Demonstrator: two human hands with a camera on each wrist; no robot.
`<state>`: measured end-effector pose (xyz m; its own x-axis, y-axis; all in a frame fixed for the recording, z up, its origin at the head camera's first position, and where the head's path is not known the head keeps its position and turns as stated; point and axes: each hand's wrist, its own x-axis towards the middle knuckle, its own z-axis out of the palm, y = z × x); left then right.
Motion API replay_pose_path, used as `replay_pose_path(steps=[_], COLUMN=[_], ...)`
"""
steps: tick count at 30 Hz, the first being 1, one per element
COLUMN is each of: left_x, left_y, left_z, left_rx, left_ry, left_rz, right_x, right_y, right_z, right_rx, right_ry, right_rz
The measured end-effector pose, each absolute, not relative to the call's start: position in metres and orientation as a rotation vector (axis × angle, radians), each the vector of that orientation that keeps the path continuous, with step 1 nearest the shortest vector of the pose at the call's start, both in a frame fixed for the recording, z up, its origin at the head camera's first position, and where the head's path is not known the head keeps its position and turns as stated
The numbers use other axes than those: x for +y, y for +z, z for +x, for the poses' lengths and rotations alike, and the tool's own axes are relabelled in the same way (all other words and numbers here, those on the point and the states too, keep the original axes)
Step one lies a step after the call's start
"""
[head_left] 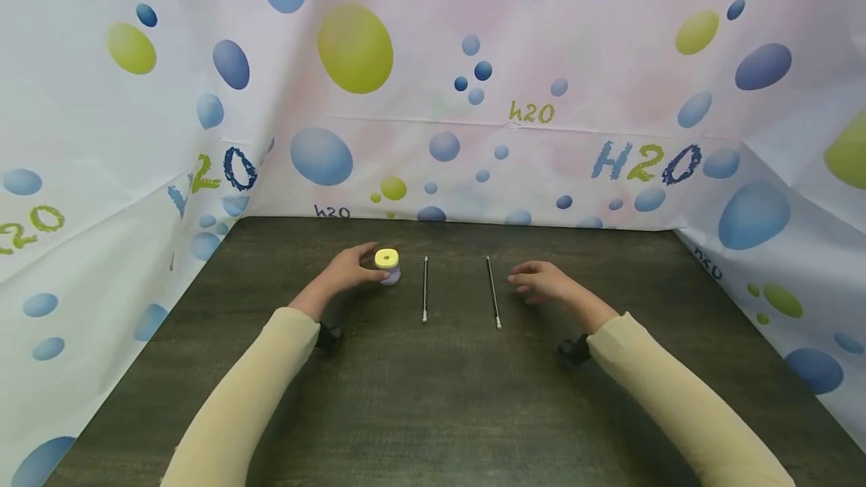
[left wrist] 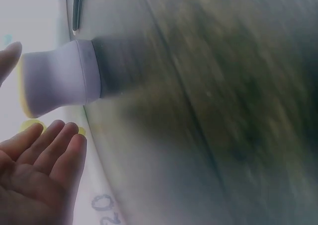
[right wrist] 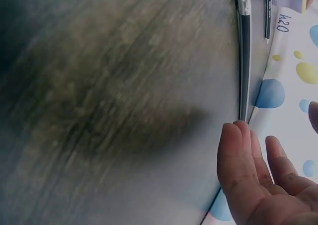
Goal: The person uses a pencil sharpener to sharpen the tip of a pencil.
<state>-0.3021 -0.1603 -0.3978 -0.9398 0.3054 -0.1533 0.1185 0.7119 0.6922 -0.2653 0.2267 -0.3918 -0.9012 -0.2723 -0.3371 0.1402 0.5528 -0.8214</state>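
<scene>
A small lavender tub with a waisted body and a yellow top, dark in the middle, stands upright on the dark table. My left hand is just left of it, thumb and fingers spread to either side. In the left wrist view a gap shows between the fingers and the tub. Two dark pencils with pale eraser ends lie to its right: a left pencil and a right pencil. Beside the right pencil hovers my right hand, fingers loosely bent and holding nothing.
The dark wooden table reaches back to a white curtain printed with blue and green drops, which also hangs on both sides. A black wrist strap mount sits under the right wrist, another mount under the left.
</scene>
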Motion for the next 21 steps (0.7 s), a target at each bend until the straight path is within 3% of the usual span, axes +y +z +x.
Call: replay_pose_path(steps=[21], left_x=[-0.148], left_y=[-0.403], left_z=[-0.311], left_rx=[2.650], left_ry=[1.089], left_rz=[0.293], right_x=[0.224], right_y=[-0.394], right_z=[-0.275], right_rx=[2.237], right_ry=[-1.343], right_rz=[-0.095])
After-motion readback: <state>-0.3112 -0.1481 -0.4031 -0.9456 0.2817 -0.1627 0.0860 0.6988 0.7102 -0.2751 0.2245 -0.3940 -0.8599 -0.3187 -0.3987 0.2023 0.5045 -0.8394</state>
